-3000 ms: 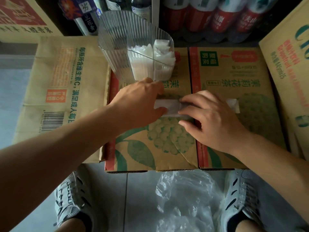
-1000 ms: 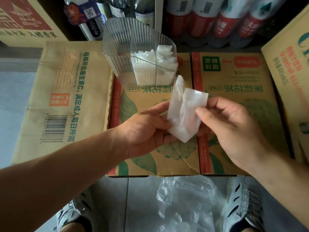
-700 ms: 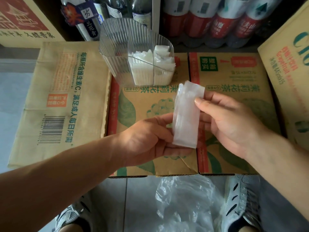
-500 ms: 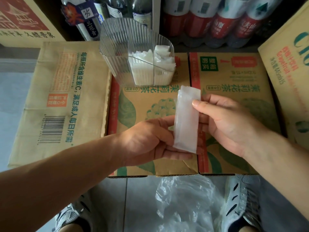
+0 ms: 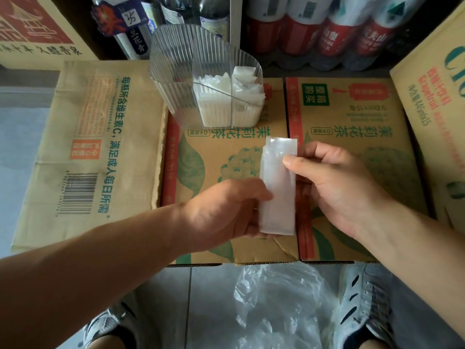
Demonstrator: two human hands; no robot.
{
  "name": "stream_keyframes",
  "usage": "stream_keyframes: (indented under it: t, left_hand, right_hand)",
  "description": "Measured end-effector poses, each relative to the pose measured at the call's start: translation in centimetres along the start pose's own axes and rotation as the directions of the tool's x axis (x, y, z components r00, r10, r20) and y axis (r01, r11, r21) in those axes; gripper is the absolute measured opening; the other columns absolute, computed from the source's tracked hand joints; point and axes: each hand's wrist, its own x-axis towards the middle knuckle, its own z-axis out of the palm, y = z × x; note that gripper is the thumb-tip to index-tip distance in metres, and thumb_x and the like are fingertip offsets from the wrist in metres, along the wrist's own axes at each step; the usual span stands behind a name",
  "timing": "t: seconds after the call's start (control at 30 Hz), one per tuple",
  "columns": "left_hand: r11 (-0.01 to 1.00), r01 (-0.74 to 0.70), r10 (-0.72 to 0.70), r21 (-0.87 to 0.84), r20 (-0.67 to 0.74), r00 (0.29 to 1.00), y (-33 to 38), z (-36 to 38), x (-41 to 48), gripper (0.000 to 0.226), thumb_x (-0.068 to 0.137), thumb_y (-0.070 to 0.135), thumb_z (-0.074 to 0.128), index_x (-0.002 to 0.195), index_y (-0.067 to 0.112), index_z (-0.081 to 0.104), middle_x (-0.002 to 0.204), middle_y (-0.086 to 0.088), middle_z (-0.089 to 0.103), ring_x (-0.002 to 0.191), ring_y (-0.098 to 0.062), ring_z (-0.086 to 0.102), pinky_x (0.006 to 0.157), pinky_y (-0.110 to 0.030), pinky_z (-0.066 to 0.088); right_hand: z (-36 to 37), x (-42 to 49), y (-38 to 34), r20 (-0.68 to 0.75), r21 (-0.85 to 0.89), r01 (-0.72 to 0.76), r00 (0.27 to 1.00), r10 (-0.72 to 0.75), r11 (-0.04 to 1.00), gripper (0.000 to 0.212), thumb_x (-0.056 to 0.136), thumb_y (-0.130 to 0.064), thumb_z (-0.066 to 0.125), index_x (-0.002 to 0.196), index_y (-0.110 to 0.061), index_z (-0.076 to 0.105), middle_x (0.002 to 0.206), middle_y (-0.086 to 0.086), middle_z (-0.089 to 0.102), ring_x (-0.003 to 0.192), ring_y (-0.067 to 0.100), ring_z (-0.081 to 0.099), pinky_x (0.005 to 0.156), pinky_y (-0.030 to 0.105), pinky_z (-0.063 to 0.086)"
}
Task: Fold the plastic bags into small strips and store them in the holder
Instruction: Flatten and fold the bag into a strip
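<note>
- Printed brown cardboard cartons [image 5: 221, 157] laid side by side as the work surface, bare between the holder and the hands. Near edge dropping to the grey tiled floor [image 5: 163, 298], and a tall tilted carton [image 5: 432, 109] walling off the right side.
- Heap of loose, crumpled clear plastic bags [image 5: 276, 306] on the floor between the shoes, not yet folded. Judged from that, more rounds left to do.
- Clear ribbed plastic holder [image 5: 176, 79] standing upright at the far side of the cartons, split by thin dividers. Right part packed with white folded strips [image 5: 226, 102], left part apparently unfilled. Bottles [image 5: 297, 34] crowded close behind the rim, so best approached from the near side and above.
- Left hand [image 5: 226, 212] and right hand [image 5: 334, 187] raised above the cartons, facing each other.
- Translucent white folded plastic strip [image 5: 278, 187] held upright between them, well short of the holder. Left fingers [image 5: 259, 196] pinching its lower half, right fingers [image 5: 292, 163] pinching its upper edge.
- Step in hand, seemingly: last squaring of a finished strip.
- Next: forward over the rim and down end-first into the holder, pinch kept tight against the folds springing open.
</note>
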Motion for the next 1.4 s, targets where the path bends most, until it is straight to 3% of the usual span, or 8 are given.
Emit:
stream_keyframes:
  t: [0.23,0.37,0.57,0.8,0.9,1.0,1.13,1.4]
  left_hand:
    - [0.905,-0.173,0.294,0.388,-0.278,0.914,-1.6,0.5,1.2,0.061,0.067,0.033,0.076,0.122,0.016,0.054,0.111,-0.026,0.068,0.105,-0.048,0.065,0.088,-0.068,0.053]
    - [0.85,-0.177,0.325,0.496,-0.231,0.917,-2.1,0.0,0.9,0.049,0.074,0.041,0.065,0.118,0.024,0.051,0.105,-0.018,0.07,0.101,-0.044,0.066,0.088,-0.064,0.054]
    - [0.723,-0.172,0.338,0.669,-0.126,0.933,-1.7,-0.3,0.2,0.022,0.083,0.037,0.059,0.098,0.033,0.044,0.094,-0.012,0.069,0.089,-0.038,0.067,0.077,-0.06,0.055]
    - [0.747,-0.151,0.312,0.647,-0.141,0.939,-0.8,-0.3,-0.2,0.024,0.086,0.029,0.057,0.105,0.015,0.052,0.08,-0.009,0.066,0.063,-0.035,0.068,0.061,-0.049,0.059]
    - [0.769,-0.143,0.306,0.623,-0.162,0.938,-0.6,-0.8,-0.3,0.002,0.098,0.013,0.06,0.098,0.012,0.059,0.077,-0.005,0.067,0.065,-0.032,0.071,0.063,-0.051,0.062]
    - [0.828,-0.135,0.281,0.544,-0.195,0.94,-0.4,-1.2,-0.6,0.005,0.099,0.004,0.06,0.101,0.008,0.062,0.082,-0.012,0.072,0.071,-0.027,0.074,0.064,-0.041,0.062]
    - [0.833,-0.125,0.269,0.539,-0.198,0.943,0.0,-1.5,-0.7,0.008,0.098,0.002,0.061,0.107,0.002,0.063,0.09,-0.018,0.076,0.075,-0.03,0.076,0.066,-0.039,0.063]
    - [0.851,-0.115,0.232,0.512,-0.17,0.958,0.1,-1.5,-0.9,0.013,0.096,0.0,0.066,0.108,0.003,0.065,0.089,-0.017,0.077,0.079,-0.031,0.077,0.07,-0.039,0.064]
  right_hand:
    - [1.0,-0.2,0.5,-0.033,0.004,0.046,0.998,-0.045,0.999,0.005,0.089,-0.01,0.074,0.088,-0.013,0.07,0.082,0.01,0.069,0.075,0.023,0.064,0.073,0.04,0.055]
    - [0.9,-0.3,0.1,0.012,0.09,0.014,1.0,-0.015,0.996,0.007,0.088,-0.008,0.073,0.091,-0.012,0.069,0.09,0.012,0.071,0.083,0.026,0.066,0.082,0.043,0.056]
    - [0.3,0.2,-0.4,0.011,0.084,0.069,0.997,-0.071,0.994,0.011,0.089,-0.005,0.072,0.085,-0.014,0.067,0.083,0.005,0.067,0.078,0.016,0.062,0.07,0.027,0.053]
    - [-0.6,1.1,0.4,-0.034,-0.15,0.219,0.973,-0.227,0.964,0.013,0.088,-0.006,0.075,0.085,-0.018,0.072,0.08,0.01,0.07,0.078,0.019,0.064,0.083,0.038,0.057]
    - [-0.8,1.2,0.3,-0.042,-0.166,0.235,0.969,-0.245,0.958,0.014,0.089,-0.004,0.074,0.089,-0.017,0.072,0.088,0.016,0.074,0.083,0.02,0.067,0.086,0.037,0.057]
    - [-1.4,1.3,-0.4,0.016,-0.145,0.197,0.98,-0.196,0.97,0.022,0.085,-0.006,0.076,0.105,-0.014,0.07,0.095,0.013,0.075,0.086,0.017,0.071,0.079,0.027,0.058]
    - [-1.9,1.3,-0.6,0.135,-0.076,0.055,0.99,-0.045,0.996,0.057,0.065,-0.024,0.079,0.12,-0.014,0.068,0.1,0.008,0.076,0.091,0.019,0.072,0.083,0.034,0.058]
    - [-1.5,1.2,-0.7,0.132,-0.078,0.04,0.991,-0.03,0.996,0.003,0.087,-0.01,0.072,0.089,-0.011,0.074,0.081,0.001,0.074,0.077,0.011,0.069,0.065,0.021,0.055]
